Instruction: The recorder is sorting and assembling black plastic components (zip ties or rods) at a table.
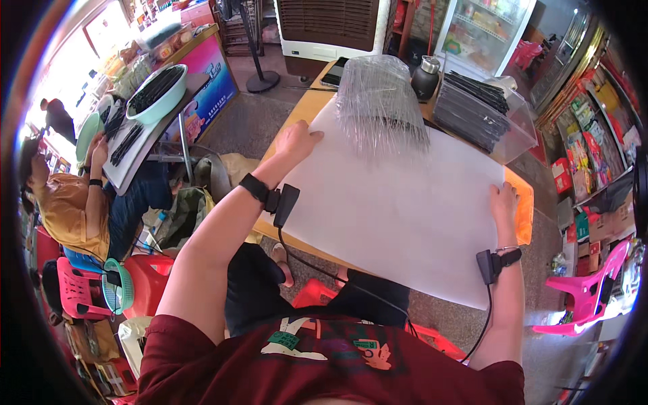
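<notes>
The white sheet [398, 216] lies over the table [301, 106]; the left hand's [295, 144] grip pinches the sheet's left edge, the right hand's [503, 204] its right edge; clear plastic [379, 94] overlaps its far end.

On my feed I see a wooden table [305, 108] under a white sheet [391, 216] — left fingers [314, 137] at one edge, right fingers [505, 192] at the other. Beyond the left fingers I make out a phone [333, 74], a clear plastic bundle [380, 98] and a dark bottle [425, 82]; beyond the right, a clear bin [518, 127] of dark strips [466, 115].
</notes>
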The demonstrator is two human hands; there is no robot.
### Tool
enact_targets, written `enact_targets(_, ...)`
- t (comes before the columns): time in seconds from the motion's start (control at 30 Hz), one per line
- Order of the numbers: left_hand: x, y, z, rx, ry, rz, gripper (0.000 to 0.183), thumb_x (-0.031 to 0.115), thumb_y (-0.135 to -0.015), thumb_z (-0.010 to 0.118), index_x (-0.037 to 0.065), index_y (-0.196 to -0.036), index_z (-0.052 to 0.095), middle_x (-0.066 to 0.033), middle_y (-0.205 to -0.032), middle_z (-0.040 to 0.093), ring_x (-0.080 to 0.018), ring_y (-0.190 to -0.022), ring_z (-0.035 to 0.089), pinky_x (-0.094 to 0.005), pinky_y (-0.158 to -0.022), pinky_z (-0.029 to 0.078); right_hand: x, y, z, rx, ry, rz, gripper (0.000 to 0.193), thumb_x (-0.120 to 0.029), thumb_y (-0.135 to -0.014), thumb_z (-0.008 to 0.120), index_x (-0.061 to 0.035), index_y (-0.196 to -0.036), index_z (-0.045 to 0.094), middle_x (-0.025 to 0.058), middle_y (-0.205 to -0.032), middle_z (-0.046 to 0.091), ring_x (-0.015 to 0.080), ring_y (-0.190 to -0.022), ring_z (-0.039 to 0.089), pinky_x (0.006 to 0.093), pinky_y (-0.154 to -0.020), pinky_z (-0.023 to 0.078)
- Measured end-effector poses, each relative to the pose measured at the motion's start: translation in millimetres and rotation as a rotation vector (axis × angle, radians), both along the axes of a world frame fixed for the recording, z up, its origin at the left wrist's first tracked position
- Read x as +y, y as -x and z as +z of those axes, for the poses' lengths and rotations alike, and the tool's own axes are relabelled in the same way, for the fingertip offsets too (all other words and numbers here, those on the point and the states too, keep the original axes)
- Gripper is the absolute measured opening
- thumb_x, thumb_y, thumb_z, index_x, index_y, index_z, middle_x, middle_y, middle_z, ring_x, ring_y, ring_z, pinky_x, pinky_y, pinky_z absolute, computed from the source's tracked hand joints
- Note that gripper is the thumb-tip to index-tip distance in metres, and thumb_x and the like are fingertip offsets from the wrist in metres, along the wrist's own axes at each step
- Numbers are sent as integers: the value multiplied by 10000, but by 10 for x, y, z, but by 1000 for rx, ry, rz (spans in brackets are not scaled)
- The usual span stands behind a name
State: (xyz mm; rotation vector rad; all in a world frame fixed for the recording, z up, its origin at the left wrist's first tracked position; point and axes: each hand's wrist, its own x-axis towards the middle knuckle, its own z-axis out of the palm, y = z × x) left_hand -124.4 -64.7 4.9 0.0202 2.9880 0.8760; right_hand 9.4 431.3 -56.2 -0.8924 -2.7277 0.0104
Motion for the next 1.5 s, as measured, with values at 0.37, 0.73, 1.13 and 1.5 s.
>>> enact_targets(0.37, -135, -27, -216, 226, 23, 63, 353, 348, -758, 668, 74, -981, 672, -159, -1233, 477, -366, -1145, 387, -471, -969, 291, -270, 24, 190, -34, 117, -120, 539, -328, -814, 538, -60, -1280, 495, 243, -1238, 489, 402, -1139, 454, 487, -971, 358)
enact_targets(0.73, -241, 5, -266, 214, -76, 74, 287, 288, -731, 690, 58, -901, 666, -74, -1275, 460, -345, -1160, 376, -504, -956, 329, -263, 33, 81, 83, 130, -52, 528, -354, -817, 567, -88, -1269, 507, 219, -1249, 491, 392, -1169, 429, 500, -977, 345)
enact_targets(1.13, -388, 102, -411, 340, -143, 60, 209, 214, -717, 665, 22, -789, 628, -106, -1223, 488, -349, -1105, 404, -407, -935, 376, -405, 168, 97, 131, 168, 47, 477, -321, -845, 552, -92, -1260, 494, 230, -1234, 480, 387, -1167, 418, 501, -983, 335)
enact_targets(1.5, -318, 138, -154, 213, 155, 30, 322, 306, -738, 674, 25, -896, 660, -133, -1099, 559, -340, -1078, 450, -406, -916, 396, -1098, 404, 724, 256, 44, 620, 242, -145, -794, 631, -55, -1016, 596, 167, -1030, 546, 341, -1023, 489, 437, -872, 407)
